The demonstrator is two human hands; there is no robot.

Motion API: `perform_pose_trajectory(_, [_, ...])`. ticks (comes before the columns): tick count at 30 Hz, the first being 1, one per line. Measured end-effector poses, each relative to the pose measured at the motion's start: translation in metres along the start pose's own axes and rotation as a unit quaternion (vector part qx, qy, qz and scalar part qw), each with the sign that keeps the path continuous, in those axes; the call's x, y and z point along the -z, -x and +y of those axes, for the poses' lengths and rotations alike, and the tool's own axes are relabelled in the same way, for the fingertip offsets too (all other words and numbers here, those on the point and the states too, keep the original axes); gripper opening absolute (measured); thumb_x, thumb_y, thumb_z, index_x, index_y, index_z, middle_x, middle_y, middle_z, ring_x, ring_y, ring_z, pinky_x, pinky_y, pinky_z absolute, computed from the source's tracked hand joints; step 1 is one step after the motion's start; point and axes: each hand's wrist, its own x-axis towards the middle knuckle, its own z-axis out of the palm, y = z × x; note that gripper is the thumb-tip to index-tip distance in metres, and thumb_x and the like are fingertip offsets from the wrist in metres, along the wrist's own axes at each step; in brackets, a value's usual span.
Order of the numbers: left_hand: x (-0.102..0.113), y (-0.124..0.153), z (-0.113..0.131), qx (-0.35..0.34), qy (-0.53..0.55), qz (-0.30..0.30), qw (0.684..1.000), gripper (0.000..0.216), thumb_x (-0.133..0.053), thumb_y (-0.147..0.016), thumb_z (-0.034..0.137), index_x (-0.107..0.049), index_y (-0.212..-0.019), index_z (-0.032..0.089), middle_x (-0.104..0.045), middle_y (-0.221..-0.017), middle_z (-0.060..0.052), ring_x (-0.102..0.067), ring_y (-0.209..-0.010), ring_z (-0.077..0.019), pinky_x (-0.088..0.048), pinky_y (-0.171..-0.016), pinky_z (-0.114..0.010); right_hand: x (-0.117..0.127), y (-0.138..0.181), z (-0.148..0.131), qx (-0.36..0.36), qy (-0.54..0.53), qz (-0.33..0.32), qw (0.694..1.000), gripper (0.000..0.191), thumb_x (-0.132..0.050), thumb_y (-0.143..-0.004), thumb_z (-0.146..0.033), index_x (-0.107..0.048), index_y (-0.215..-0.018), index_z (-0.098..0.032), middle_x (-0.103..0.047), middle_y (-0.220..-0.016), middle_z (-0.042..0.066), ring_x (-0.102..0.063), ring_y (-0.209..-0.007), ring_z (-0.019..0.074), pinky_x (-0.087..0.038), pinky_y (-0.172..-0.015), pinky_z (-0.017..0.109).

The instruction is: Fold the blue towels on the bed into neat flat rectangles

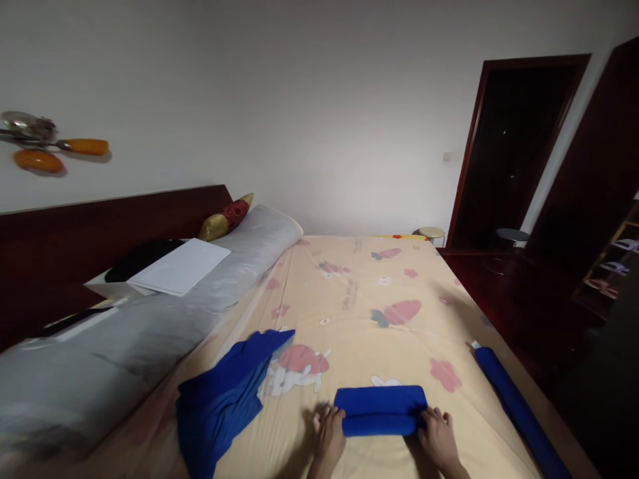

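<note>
A folded blue cloth (383,400) lies on the bed near its front, its near edge turned over into a thick roll. My left hand (329,431) grips the left end of that roll, fingers closed on the fabric. At the opposite end, my right hand (438,432) is closed on the cloth in the same way. To the left of my hands spreads a crumpled blue cloth (229,392), loose and wrinkled. Along the right edge of the bed rests a long, narrow blue cloth (516,406) with a small white tag at its far end.
The bed's sheet (349,346) is cream with carrot and rabbit prints. A long grey pillow (210,319) runs along the dark headboard (114,226), with a flat white box (180,266) on it. Two stools, one pale (431,233) and one dark (512,235), stand beyond the bed.
</note>
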Motion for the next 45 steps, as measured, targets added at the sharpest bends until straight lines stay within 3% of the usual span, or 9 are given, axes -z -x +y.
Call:
perform_pose_trajectory(4, [-0.008, -0.012, 0.032, 0.009, 0.000, -0.027, 1.000, 0.054, -0.034, -0.080, 0.004, -0.060, -0.124, 0.019, -0.056, -0.138, -0.011, -0.045, -0.133, -0.0266, -0.029, -0.113, -0.051, -0.013, -0.014, -0.026, -0.002, 0.001, 0.001, 1.000, 0.039, -0.046, -0.077, -0.021, -0.066, -0.111, -0.018, -0.064, -0.123, 0.014, -0.055, -0.117, 0.0314, -0.033, -0.102, 0.052])
perform_pose_trajectory(10, [-0.039, 0.001, 0.084, -0.138, 0.057, -0.052, 0.987, 0.068, -0.033, -0.079, 0.007, -0.032, -0.145, 0.026, -0.034, -0.154, 0.003, -0.028, -0.143, -0.0176, -0.021, -0.121, -0.042, -0.044, -0.015, -0.069, 0.076, -0.045, -0.054, 0.995, 0.059, -0.043, -0.080, -0.022, -0.043, -0.140, -0.021, -0.044, -0.148, 0.005, -0.037, -0.138, 0.0237, -0.025, -0.115, 0.046])
perform_pose_trajectory(14, [-0.040, 0.005, 0.076, -0.206, 0.082, -0.057, 0.973, 0.079, -0.038, -0.077, 0.010, -0.013, -0.149, 0.027, -0.020, -0.158, 0.005, -0.020, -0.146, -0.0190, -0.018, -0.122, -0.046, -0.047, -0.013, -0.061, 0.110, -0.057, -0.085, 0.989, 0.063, -0.040, -0.084, -0.025, -0.031, -0.146, -0.022, -0.030, -0.154, 0.003, -0.026, -0.143, 0.0227, -0.022, -0.117, 0.048])
perform_pose_trajectory(23, [-0.040, -0.002, 0.074, -0.199, 0.078, -0.040, 0.976, 0.082, -0.041, -0.073, 0.008, -0.017, -0.149, 0.029, -0.023, -0.157, 0.006, -0.022, -0.145, -0.0166, -0.020, -0.122, -0.044, -0.036, -0.024, -0.057, 0.116, -0.064, -0.093, 0.987, 0.063, -0.044, -0.080, -0.025, -0.037, -0.143, -0.021, -0.037, -0.151, 0.006, -0.030, -0.141, 0.0244, -0.025, -0.116, 0.049])
perform_pose_trajectory(29, [-0.037, 0.023, 0.016, -0.136, -0.025, 0.104, 0.985, 0.086, -0.038, -0.073, 0.006, -0.004, -0.149, 0.029, -0.026, -0.156, 0.005, -0.029, -0.142, -0.0167, -0.027, -0.117, -0.040, -0.030, 0.000, 0.005, 0.129, -0.056, 0.012, 0.990, 0.061, -0.040, -0.086, -0.024, -0.030, -0.146, -0.027, -0.039, -0.150, 0.004, -0.034, -0.139, 0.0237, -0.033, -0.112, 0.045])
perform_pose_trajectory(32, [-0.049, 0.039, -0.010, -0.097, -0.050, 0.149, 0.983, 0.085, -0.038, -0.074, 0.007, -0.005, -0.147, 0.035, -0.035, -0.152, 0.007, -0.036, -0.139, -0.0183, -0.024, -0.117, -0.045, -0.045, 0.022, 0.034, 0.158, -0.027, 0.044, 0.986, 0.070, -0.042, -0.084, -0.021, -0.017, -0.149, -0.030, -0.038, -0.150, 0.004, -0.040, -0.136, 0.0221, -0.041, -0.104, 0.038])
perform_pose_trajectory(35, [-0.061, 0.045, -0.010, -0.074, -0.052, 0.167, 0.982, 0.082, -0.038, -0.075, 0.007, -0.009, -0.147, 0.035, -0.038, -0.151, 0.006, -0.037, -0.139, -0.0187, -0.022, -0.116, -0.046, -0.065, 0.036, 0.036, 0.136, 0.000, 0.072, 0.988, 0.074, -0.043, -0.084, -0.023, -0.013, -0.150, -0.030, -0.038, -0.150, 0.006, -0.042, -0.134, 0.0238, -0.042, -0.100, 0.038])
perform_pose_trajectory(39, [-0.066, 0.034, 0.005, -0.033, -0.038, 0.164, 0.985, 0.074, -0.039, -0.076, 0.009, -0.028, -0.144, 0.033, -0.044, -0.148, 0.003, -0.039, -0.137, -0.0203, -0.026, -0.112, -0.046, -0.074, 0.030, 0.013, 0.055, 0.015, 0.118, 0.991, 0.060, -0.043, -0.087, -0.029, -0.031, -0.145, -0.027, -0.045, -0.147, 0.009, -0.045, -0.132, 0.0245, -0.038, -0.101, 0.043])
perform_pose_trajectory(45, [-0.035, 0.010, 0.003, -0.036, -0.025, 0.093, 0.995, 0.052, -0.045, -0.081, 0.019, -0.053, -0.131, 0.031, -0.052, -0.143, -0.001, -0.046, -0.131, -0.0231, -0.028, -0.110, -0.047, -0.040, -0.003, -0.008, -0.012, 0.002, 0.062, 0.998, 0.036, -0.048, -0.080, -0.029, -0.060, -0.114, -0.027, -0.058, -0.134, 0.008, -0.047, -0.128, 0.0265, -0.031, -0.104, 0.048])
